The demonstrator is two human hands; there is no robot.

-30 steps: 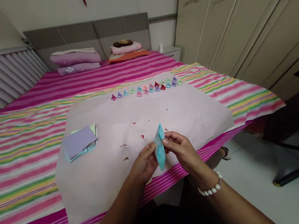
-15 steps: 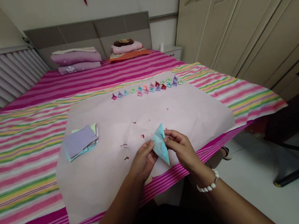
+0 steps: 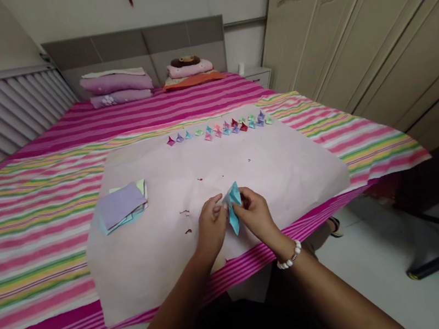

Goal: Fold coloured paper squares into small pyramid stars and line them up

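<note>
From here I pinch the folded blue paper (image 3: 234, 222) with left hand (image 3: 211, 226) and right hand (image 3: 258, 216), above the pale sheet (image 3: 148, 270)

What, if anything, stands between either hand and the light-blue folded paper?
Nothing visible: the right hand pinches the light-blue folded paper from the right, and the left hand is at its left edge. The paper stack lies off to the left, out of the way.

Folded paper (image 3: 233, 195) between hands (image 3: 211, 224) (image 3: 258, 217), stack (image 3: 122, 205) left, pieces (image 3: 218, 132) behind.
</note>
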